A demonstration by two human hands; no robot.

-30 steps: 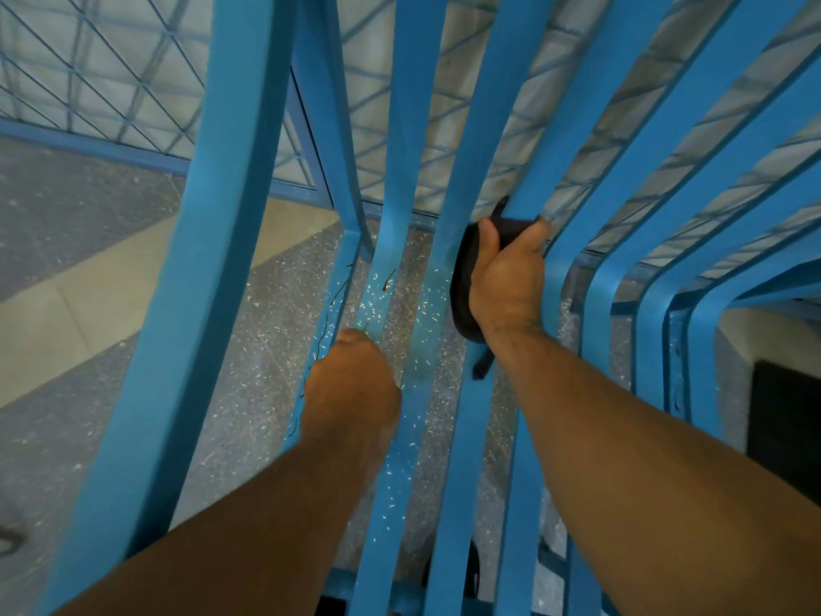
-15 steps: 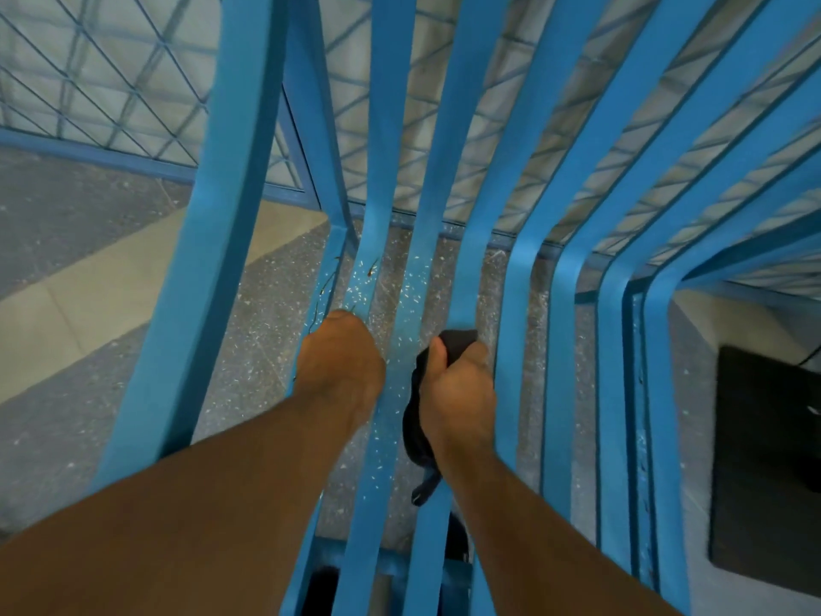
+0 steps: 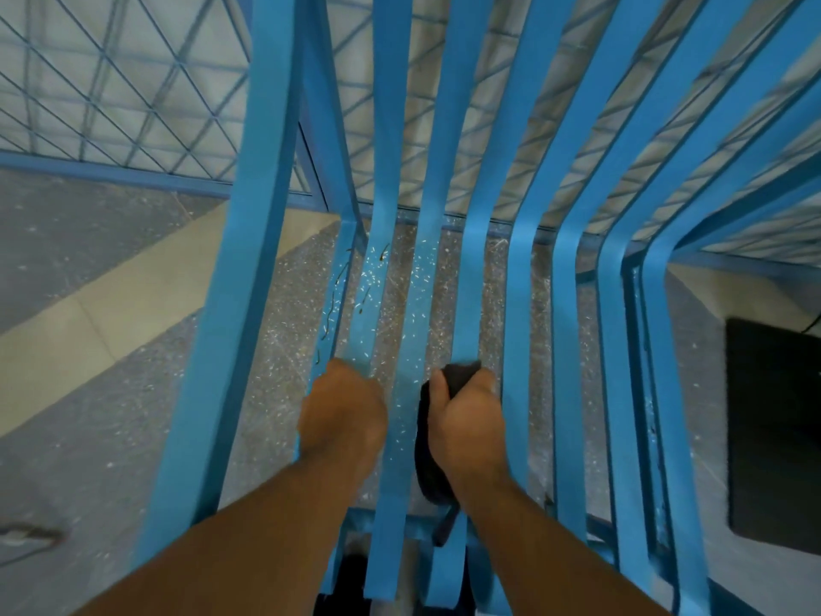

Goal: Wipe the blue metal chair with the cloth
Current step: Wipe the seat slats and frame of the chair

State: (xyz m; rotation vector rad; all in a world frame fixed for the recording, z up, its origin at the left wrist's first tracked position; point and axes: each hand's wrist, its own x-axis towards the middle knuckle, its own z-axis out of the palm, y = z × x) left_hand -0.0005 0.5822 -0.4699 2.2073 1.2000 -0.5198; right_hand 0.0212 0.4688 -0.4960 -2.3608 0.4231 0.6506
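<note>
Right hand (image 3: 466, 420) is clutching cloth (image 3: 427, 464) round chair slat (image 3: 468, 304) | left hand (image 3: 342, 411) is gripping neighbouring slat (image 3: 364, 304) | judged best: wrapping cloth snugly, stroking full length.

The blue metal chair (image 3: 249, 304) is made of flat, curved painted slats set side by side with gaps between, some flecked with pale specks. The cloth (image 3: 430, 464), dark and bunched, wraps one of the chair's middle slats, gripped by the right hand (image 3: 466, 422), with a loose end trailing.
</note>
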